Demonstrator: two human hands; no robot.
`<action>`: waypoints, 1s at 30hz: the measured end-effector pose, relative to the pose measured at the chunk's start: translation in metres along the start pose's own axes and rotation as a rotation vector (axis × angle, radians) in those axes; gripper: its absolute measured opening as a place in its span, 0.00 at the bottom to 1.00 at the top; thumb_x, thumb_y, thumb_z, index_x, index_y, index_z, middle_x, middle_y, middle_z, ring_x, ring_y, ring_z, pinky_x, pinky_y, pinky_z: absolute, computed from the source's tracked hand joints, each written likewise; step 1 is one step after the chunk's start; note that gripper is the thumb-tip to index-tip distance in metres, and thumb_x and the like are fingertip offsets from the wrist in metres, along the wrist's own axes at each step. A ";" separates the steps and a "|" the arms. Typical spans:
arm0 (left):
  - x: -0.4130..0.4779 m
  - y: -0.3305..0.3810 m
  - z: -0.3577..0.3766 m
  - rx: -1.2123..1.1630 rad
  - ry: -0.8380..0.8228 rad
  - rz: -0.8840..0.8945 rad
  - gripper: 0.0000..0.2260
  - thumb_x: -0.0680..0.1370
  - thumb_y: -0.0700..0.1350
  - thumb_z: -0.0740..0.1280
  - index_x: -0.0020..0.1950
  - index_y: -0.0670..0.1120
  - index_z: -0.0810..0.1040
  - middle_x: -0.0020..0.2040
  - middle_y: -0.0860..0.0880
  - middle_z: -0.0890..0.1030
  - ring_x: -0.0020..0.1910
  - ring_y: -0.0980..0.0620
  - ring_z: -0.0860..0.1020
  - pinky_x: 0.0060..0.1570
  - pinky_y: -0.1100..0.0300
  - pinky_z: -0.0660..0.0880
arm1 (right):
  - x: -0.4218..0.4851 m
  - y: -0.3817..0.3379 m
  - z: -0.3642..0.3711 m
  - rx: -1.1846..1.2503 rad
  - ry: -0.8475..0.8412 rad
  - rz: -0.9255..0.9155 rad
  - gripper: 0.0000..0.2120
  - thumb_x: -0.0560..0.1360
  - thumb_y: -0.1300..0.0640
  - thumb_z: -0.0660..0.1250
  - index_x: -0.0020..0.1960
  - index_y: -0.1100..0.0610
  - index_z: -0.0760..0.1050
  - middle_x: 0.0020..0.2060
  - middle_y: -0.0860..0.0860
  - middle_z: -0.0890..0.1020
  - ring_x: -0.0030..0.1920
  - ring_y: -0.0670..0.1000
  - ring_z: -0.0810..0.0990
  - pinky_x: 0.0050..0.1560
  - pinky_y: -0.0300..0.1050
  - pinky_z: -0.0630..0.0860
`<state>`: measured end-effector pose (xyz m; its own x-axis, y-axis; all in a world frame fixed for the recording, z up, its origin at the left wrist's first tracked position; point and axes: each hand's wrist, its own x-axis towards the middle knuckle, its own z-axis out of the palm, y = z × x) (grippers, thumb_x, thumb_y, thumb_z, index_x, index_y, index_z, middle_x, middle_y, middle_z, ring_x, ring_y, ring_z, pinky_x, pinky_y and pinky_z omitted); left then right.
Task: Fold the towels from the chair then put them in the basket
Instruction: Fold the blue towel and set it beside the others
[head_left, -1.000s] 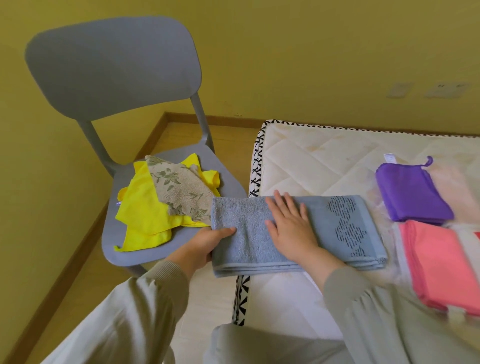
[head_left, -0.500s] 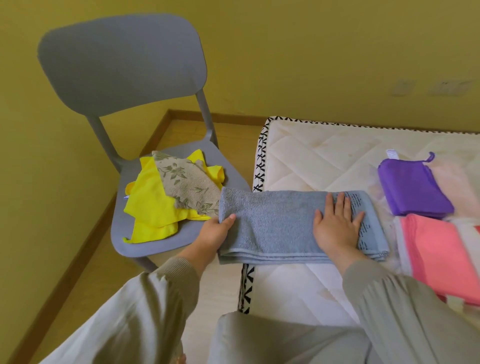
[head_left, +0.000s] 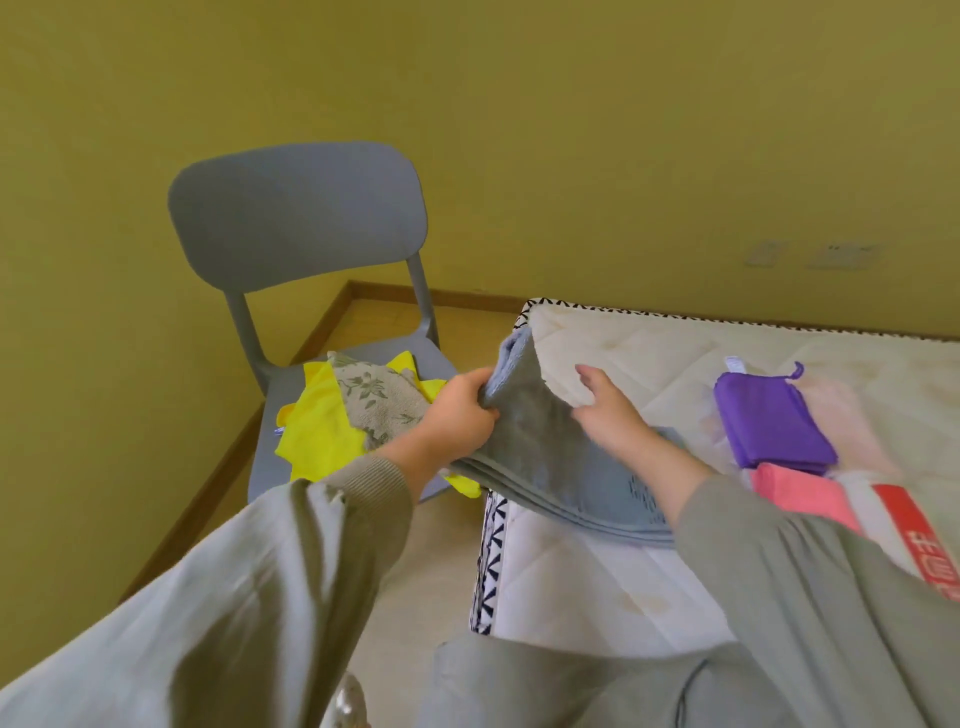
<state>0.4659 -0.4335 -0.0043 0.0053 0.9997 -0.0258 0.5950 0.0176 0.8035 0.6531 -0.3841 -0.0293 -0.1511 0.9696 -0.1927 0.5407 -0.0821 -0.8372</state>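
Curling tight, the fingers (head_left: 480, 387) of the left hand (head_left: 457, 415) grip the grey-blue towel (head_left: 540, 457) by its raised end. The right hand (head_left: 613, 415), fingers straight, rests against its middle. The towel's other end lies on the bed (head_left: 649, 353) beneath the right wrist. Left of the fingers, a yellow towel (head_left: 317, 436) and a floral towel (head_left: 379, 400) sit on the chair (head_left: 296, 223).

Your grey right sleeve (head_left: 779, 571) hides one end of the folded blue-grey terry towel (head_left: 550, 457); the frame edge crops the red-printed white cloth (head_left: 917, 535).

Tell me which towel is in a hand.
The blue towel: the left hand grips its end. The yellow towel and floral towel lie on the chair, purple towel and pink towel on the mattress.
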 end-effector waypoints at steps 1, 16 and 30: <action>0.001 0.014 -0.008 0.072 -0.027 0.044 0.17 0.74 0.31 0.61 0.58 0.48 0.77 0.47 0.52 0.80 0.45 0.54 0.76 0.40 0.67 0.71 | 0.000 -0.017 -0.010 0.017 -0.013 -0.051 0.32 0.75 0.70 0.58 0.75 0.52 0.58 0.73 0.51 0.65 0.69 0.50 0.67 0.54 0.37 0.65; -0.053 0.153 -0.126 0.533 0.095 0.204 0.20 0.71 0.47 0.73 0.60 0.48 0.73 0.48 0.49 0.75 0.45 0.49 0.72 0.40 0.60 0.67 | -0.095 -0.160 -0.104 0.237 -0.185 -0.348 0.12 0.70 0.71 0.70 0.50 0.61 0.80 0.42 0.52 0.82 0.43 0.49 0.79 0.44 0.40 0.73; -0.100 0.168 -0.153 0.216 0.402 0.297 0.15 0.70 0.35 0.65 0.42 0.56 0.72 0.30 0.51 0.73 0.27 0.52 0.67 0.33 0.59 0.69 | -0.141 -0.204 -0.115 0.606 -0.055 -0.322 0.08 0.70 0.73 0.68 0.45 0.62 0.77 0.38 0.58 0.82 0.38 0.56 0.82 0.45 0.52 0.80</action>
<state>0.4419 -0.5276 0.2241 -0.0849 0.8904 0.4471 0.7664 -0.2284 0.6004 0.6591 -0.4772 0.2276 -0.2770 0.9555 0.1011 -0.0942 0.0777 -0.9925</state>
